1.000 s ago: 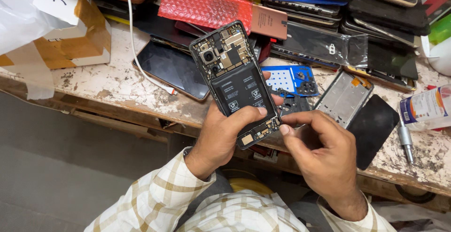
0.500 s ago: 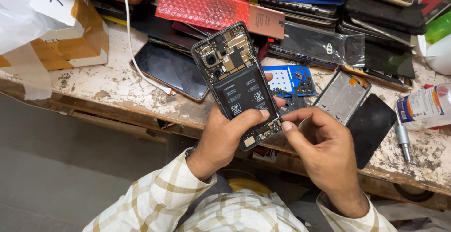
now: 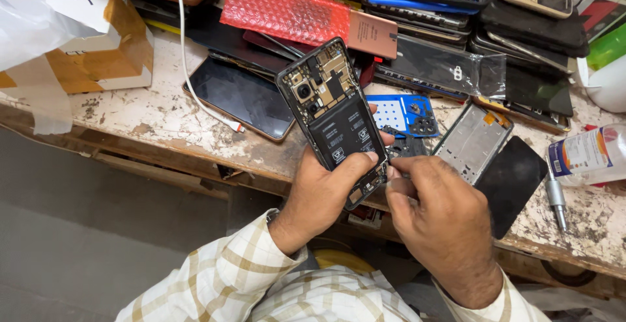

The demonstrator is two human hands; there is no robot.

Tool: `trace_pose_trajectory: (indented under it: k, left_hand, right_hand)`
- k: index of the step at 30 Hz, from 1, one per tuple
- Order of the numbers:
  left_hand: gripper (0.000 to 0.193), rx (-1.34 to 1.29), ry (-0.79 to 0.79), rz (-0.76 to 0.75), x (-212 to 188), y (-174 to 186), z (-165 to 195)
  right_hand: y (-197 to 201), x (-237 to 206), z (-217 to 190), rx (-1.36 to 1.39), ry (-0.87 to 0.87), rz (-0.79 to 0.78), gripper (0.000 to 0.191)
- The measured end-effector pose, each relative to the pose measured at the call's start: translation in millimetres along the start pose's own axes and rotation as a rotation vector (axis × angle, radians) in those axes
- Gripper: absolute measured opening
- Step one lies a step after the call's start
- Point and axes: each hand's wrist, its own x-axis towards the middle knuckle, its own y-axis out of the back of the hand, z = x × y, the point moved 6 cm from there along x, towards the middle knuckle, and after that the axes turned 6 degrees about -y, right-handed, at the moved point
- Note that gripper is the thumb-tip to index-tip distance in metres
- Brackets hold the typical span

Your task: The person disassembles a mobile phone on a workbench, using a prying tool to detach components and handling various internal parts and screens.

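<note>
Over workbench point(image 3: 163, 123), hands point(image 3: 326, 191) cradling opened phone point(image 3: 332, 116).

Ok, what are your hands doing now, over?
Left hand holds opened phone. Right hand pinches at its lower edge. Phones, parts crowd bench.

Single head-worn view, looking steeply down and forward from close above the left hand point(image 3: 323, 195) and right hand point(image 3: 443, 221); workbench point(image 3: 156, 123) edge crosses mid-frame, floor lower left.

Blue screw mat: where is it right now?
In the head view the blue screw mat lies on the workbench just right of the opened phone held in the left hand, beside the bare metal frame.
</note>
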Motion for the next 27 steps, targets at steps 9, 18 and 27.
trace_pose_trajectory:
  k: [9, 18, 27]
  left_hand:
    - [0.026, 0.054, -0.022, 0.032, 2, 1, -3]
    - [0.031, 0.099, 0.049, 0.059, 0, 2, -10]
    - [0.045, 0.067, 0.061, 0.102, 0, 4, -6]
  right_hand:
    - [-8, 0, 0, -0.142, 0.111, 0.018, 0.022]
    - [-14, 2, 8, -0.091, 0.074, 0.001, 0.018]
    - [-18, -2, 12, -0.039, 0.075, 0.061, 0.017]
